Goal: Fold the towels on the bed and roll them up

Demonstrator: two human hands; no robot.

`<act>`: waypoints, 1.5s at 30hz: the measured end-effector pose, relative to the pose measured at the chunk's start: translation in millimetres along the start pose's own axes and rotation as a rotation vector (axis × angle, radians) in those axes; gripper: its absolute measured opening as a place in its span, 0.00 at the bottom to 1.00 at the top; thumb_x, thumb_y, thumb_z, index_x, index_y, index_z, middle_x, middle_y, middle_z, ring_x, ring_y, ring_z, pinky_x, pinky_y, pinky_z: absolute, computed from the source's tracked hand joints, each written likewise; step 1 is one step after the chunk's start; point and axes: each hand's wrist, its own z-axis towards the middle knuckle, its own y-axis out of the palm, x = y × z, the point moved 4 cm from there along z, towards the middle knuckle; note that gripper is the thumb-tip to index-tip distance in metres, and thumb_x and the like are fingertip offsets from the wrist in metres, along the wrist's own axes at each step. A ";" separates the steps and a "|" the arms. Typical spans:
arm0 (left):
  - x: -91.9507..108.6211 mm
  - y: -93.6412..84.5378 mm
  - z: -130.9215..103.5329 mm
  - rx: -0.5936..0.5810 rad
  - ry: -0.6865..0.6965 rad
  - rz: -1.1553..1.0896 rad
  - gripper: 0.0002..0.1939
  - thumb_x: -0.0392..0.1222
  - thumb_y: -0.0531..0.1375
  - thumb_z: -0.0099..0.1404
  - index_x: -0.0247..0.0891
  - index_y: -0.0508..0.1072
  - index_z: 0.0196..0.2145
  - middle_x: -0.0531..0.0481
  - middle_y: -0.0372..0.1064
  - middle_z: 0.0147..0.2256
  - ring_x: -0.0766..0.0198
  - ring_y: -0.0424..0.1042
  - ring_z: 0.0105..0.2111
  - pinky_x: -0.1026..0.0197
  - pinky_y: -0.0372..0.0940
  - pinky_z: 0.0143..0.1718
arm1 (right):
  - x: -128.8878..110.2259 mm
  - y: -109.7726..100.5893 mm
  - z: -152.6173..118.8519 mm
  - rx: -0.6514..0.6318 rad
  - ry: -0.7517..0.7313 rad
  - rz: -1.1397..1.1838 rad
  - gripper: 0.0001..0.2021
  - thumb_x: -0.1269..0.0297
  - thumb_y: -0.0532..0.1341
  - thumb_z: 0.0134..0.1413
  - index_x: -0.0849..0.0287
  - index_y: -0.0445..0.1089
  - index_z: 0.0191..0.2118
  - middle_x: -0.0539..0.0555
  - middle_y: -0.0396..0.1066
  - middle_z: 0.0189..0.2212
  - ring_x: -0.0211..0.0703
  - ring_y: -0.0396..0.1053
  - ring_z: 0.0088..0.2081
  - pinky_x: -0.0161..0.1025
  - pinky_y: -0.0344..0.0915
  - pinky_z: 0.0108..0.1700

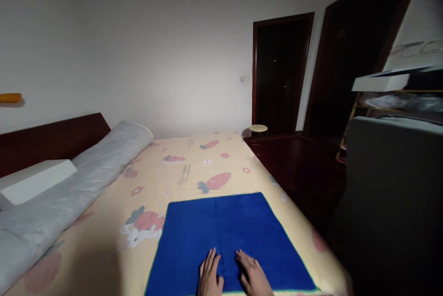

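Note:
A blue cloth with a thin green edge lies spread flat on the bed, whose yellow sheet is printed with carrots, rabbits and flowers. My left hand rests on the near part of the cloth, its fingers stretched forward. To the right of it, my right hand also touches the cloth, with its fingers slightly bent and the thumb apart. Nothing is held in either hand. A strip of blue cloth shows between them.
A rolled grey bedding piece and a white box lie along the left, by the dark headboard. A round stool stands beyond the bed. On the right are a dark grey covered object and a shelf.

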 end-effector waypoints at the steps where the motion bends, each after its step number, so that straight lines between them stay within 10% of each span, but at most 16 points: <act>1: -0.1 -0.3 -0.1 -0.002 0.001 0.003 0.39 0.28 0.51 0.51 0.42 0.61 0.62 0.51 0.50 0.67 0.61 0.48 0.67 0.50 0.46 0.68 | 0.5 0.5 0.1 -0.001 -0.001 -0.002 0.27 0.66 0.49 0.54 0.58 0.66 0.60 0.56 0.58 0.63 0.46 0.53 0.65 0.46 0.49 0.66; 28: -1.8 -3.5 -0.4 0.002 -0.008 0.071 0.40 0.28 0.52 0.50 0.41 0.62 0.62 0.50 0.50 0.66 0.58 0.49 0.67 0.48 0.48 0.67 | 15.7 -5.9 -7.2 0.058 0.014 0.021 0.26 0.65 0.51 0.52 0.56 0.68 0.58 0.56 0.60 0.62 0.49 0.55 0.64 0.47 0.52 0.65; 39: -106.9 -52.5 -43.8 0.425 -0.352 0.342 0.23 0.31 0.50 0.59 0.40 0.73 0.49 0.43 0.68 0.57 0.55 0.66 0.57 0.51 0.61 0.55 | 136.6 -50.3 -51.6 0.603 0.403 -0.192 0.24 0.57 0.46 0.52 0.60 0.72 0.46 0.65 0.71 0.52 0.58 0.69 0.53 0.56 0.62 0.55; 45: -122.5 -104.1 -52.8 0.633 -0.759 0.360 0.12 0.36 0.51 0.62 0.41 0.74 0.37 0.42 0.70 0.51 0.50 0.70 0.49 0.47 0.63 0.44 | 127.2 -56.6 -47.1 0.650 0.436 -0.283 0.20 0.57 0.47 0.52 0.59 0.72 0.41 0.66 0.72 0.50 0.60 0.69 0.51 0.55 0.62 0.52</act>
